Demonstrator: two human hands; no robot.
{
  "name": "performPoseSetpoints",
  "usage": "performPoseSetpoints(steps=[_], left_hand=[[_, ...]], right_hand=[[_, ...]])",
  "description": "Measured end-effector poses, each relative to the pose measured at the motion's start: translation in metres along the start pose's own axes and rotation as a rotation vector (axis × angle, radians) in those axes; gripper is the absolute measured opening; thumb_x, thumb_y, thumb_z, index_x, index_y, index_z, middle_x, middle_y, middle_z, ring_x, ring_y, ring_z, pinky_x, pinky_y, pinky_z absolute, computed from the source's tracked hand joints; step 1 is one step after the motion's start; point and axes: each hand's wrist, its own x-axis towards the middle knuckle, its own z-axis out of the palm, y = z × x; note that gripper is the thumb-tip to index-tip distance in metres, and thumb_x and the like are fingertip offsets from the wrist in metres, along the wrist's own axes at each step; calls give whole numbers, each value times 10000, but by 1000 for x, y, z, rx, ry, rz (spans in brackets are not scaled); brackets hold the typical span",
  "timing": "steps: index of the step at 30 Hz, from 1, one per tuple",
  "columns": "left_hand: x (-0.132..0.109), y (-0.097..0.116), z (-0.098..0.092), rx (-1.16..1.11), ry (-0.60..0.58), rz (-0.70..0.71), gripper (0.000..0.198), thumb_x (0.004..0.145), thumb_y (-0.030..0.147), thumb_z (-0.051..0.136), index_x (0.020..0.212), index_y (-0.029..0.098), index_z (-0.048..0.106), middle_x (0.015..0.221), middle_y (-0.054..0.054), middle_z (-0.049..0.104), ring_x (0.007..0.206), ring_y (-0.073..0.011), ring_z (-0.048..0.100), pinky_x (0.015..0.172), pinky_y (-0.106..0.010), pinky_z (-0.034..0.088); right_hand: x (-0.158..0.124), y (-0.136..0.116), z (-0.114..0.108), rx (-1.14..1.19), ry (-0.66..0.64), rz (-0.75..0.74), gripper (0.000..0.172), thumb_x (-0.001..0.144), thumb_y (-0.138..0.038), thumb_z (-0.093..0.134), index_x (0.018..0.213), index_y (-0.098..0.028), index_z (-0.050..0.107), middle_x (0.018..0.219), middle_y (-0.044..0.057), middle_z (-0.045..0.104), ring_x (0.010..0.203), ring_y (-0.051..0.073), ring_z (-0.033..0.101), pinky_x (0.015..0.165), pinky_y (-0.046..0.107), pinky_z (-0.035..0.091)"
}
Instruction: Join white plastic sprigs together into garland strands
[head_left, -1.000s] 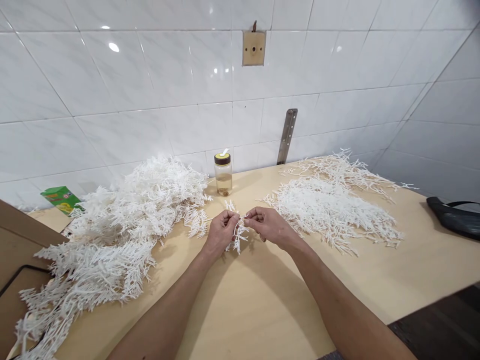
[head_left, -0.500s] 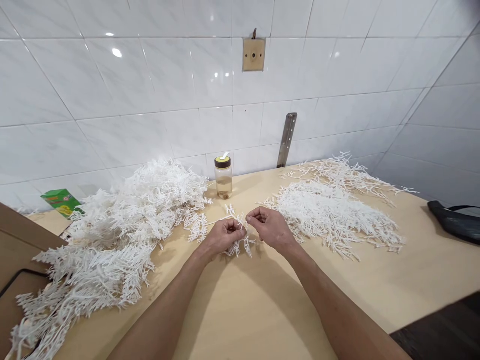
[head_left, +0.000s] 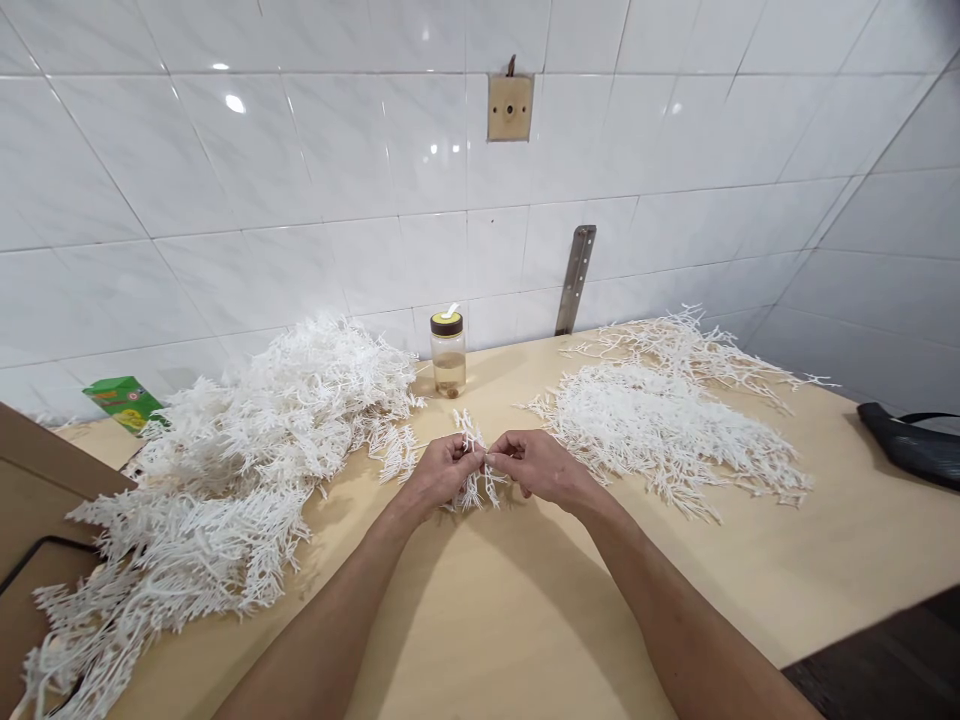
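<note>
Both hands meet over the middle of the wooden table (head_left: 525,620), pinching one small white branched plastic piece (head_left: 474,487). My left hand (head_left: 442,470) grips its left side with closed fingers. My right hand (head_left: 536,465) pinches its right side, fingertips almost touching the left ones. A big heap of the same white branched pieces (head_left: 225,470) lies to the left. A flatter spread of white pieces (head_left: 660,420) lies to the right of the hands.
A small glass jar with a dark lid (head_left: 448,353) stands near the tiled wall behind the hands. A green carton (head_left: 124,402) lies at the far left, a brown cardboard box (head_left: 37,530) at the left edge, a black bag (head_left: 911,445) at the right.
The two hands have kept working the small white piece, drawing slightly apart and then close again. The view has shifted down a little.
</note>
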Motion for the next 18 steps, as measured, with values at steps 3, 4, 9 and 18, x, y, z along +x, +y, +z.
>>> performPoseSetpoints(steps=[3, 4, 9, 18], left_hand=[[-1, 2, -1, -1, -5, -7, 320, 682, 434, 718, 769, 151, 597, 587, 45, 503, 449, -59, 404, 429, -190, 310], [-1, 3, -1, 1, -17, -8, 315, 677, 421, 726, 777, 148, 605, 587, 46, 502, 450, -57, 399, 429, -189, 306], [-2, 6, -5, 83, -48, -20, 309, 665, 419, 748, 780, 146, 657, 520, 48, 485, 439, -68, 387, 419, -196, 278], [-4, 9, -5, 124, -31, -30, 263, 644, 392, 757, 678, 150, 659, 468, 45, 468, 422, -67, 345, 417, -201, 244]], right_hand=[[-1, -5, 0, -73, 42, -23, 259, 790, -420, 618, 749, -166, 656, 679, 26, 644, 493, 98, 524, 416, 190, 400], [-1, -6, 0, -79, 52, -18, 260, 794, -421, 612, 746, -168, 651, 669, 21, 638, 474, 94, 518, 413, 192, 395], [-1, -6, 0, -33, 89, 12, 265, 782, -436, 617, 749, -173, 639, 627, -5, 605, 424, 82, 480, 408, 203, 398], [0, -4, 0, -14, 68, 11, 211, 763, -372, 633, 745, -166, 668, 598, -9, 592, 449, 80, 477, 403, 186, 399]])
